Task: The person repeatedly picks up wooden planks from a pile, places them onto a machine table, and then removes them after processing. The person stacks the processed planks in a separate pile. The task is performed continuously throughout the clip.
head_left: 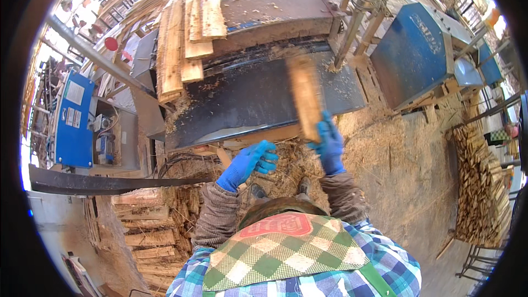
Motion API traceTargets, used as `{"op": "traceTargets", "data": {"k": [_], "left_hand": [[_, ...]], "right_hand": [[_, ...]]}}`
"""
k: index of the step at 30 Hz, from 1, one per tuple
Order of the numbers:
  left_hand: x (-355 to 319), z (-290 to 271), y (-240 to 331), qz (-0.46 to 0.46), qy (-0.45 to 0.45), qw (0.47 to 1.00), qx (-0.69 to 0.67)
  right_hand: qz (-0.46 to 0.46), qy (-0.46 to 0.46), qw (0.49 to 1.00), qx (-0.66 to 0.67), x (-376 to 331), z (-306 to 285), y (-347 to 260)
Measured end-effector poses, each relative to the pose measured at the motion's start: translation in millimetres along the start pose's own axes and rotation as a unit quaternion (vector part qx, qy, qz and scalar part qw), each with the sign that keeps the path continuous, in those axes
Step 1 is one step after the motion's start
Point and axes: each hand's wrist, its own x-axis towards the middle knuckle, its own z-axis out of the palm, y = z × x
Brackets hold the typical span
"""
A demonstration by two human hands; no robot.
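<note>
In my right hand [330,146], which wears a blue glove, is the near end of a short wooden board [306,96]. The board points away from me over the dark metal table [247,96] of a machine, and its far end is blurred. My left hand [252,164], also in a blue glove, hovers just off the table's near edge. Its fingers are loosely curled with gaps between them, and nothing shows in them. Several boards [171,49] lie in a stack at the table's left end, out of reach of both hands.
A blue machine housing [412,55] stands at the right, with a large pile of wood pieces [481,181] beyond it. An open blue electrical box [75,118] is at the left. Stacked boards [148,236] lie by my left side. Sawdust covers the floor [385,154].
</note>
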Motion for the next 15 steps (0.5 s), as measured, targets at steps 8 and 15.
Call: {"op": "traceTargets", "data": {"k": [8,15], "left_hand": [[57,-31,14,0.276,0.445,0.751,0.403],[94,-59,2,0.135,0.497,0.634,0.577]], "right_hand": [[-0.063,0.062,0.995,-0.039,11,4,-54],[0.003,0.026,0.999,-0.040,65,41,-56]]}}
